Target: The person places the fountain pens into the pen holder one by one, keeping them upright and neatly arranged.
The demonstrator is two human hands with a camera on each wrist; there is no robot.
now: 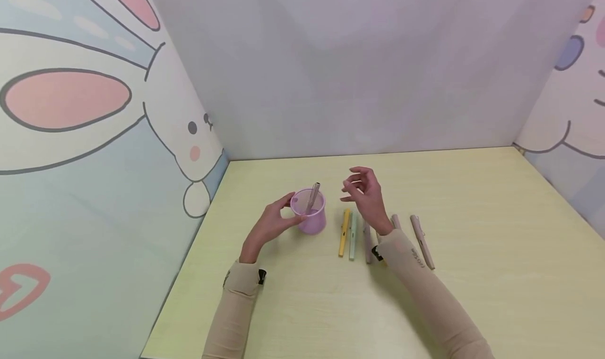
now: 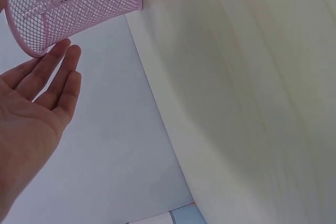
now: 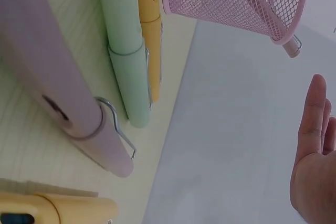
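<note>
A pink-purple mesh pen holder (image 1: 314, 224) stands upright on the table, with one mauve pen (image 1: 312, 199) leaning inside and its end above the rim. My left hand (image 1: 273, 222) holds the holder by its upper part, thumb on the near side and fingers at the far side. In the left wrist view, fingertips (image 2: 64, 45) rest against the mesh holder's rim. Right of the holder, my right hand (image 1: 367, 195) hovers with loosely bent fingers and nothing in them. Below it lie a yellow pen (image 1: 344, 233), a green pen (image 1: 353, 236) and a mauve pen (image 1: 367, 246).
Another mauve pen (image 1: 422, 242) lies farthest right, and one more pen (image 1: 396, 221) shows beside the right wrist. A second yellow pen (image 3: 79, 210) appears in the right wrist view, mostly hidden by the sleeve from above. Walls with cartoon drawings (image 1: 175, 133) flank the pale wooden table (image 1: 496, 233).
</note>
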